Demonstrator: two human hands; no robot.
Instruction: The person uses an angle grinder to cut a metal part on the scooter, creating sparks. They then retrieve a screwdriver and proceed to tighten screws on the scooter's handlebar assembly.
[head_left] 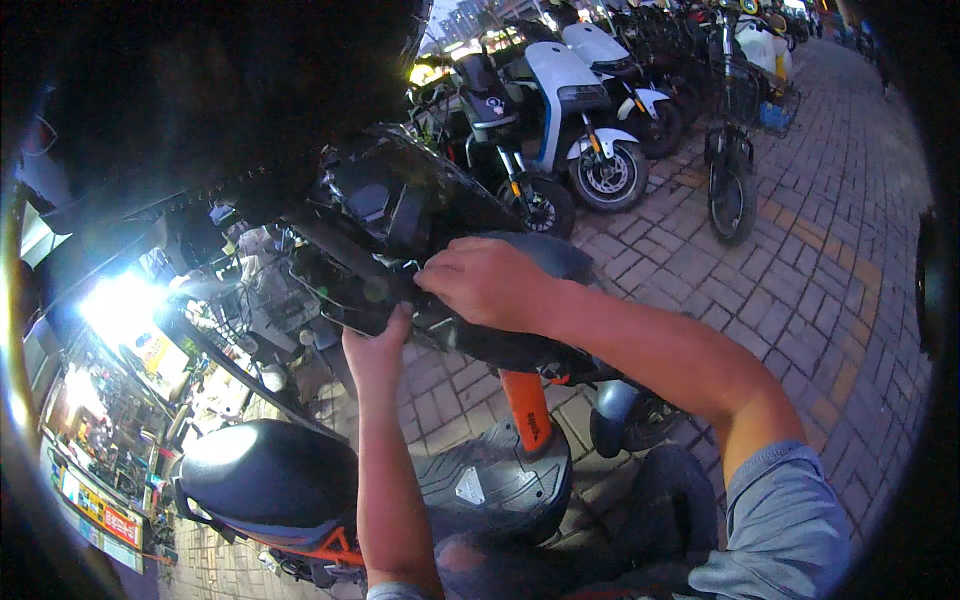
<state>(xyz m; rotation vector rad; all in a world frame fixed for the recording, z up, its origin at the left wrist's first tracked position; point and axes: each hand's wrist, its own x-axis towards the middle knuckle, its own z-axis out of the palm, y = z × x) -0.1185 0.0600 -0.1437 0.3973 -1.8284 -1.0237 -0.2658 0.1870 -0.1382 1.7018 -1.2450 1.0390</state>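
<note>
Fingers of the right hand point(487, 283) curl down over the top edge of a dark panel point(440, 215) at the scooter's point(480, 480) front, pinching it closed. From below, the left hand point(375, 350) presses up with its thumb against the lower edge of the same panel, its fingers hidden behind, so I cannot tell how far they close. Both hands, then, are on 1 piece, which sits tilted at the head of the scooter, above the orange stem point(527, 410) and the grey footboard point(490, 490).

As a judgement, the work is in its middle: the panel looks neither free in the hands nor flush and finished (glare and dark blur its seams), so seating or freeing it remains. Behind, the seat point(265, 470) is untouched. Parked scooters point(570, 120) line the brick paving point(820, 280), and a lit shopfront point(120, 320) glares at left.
</note>
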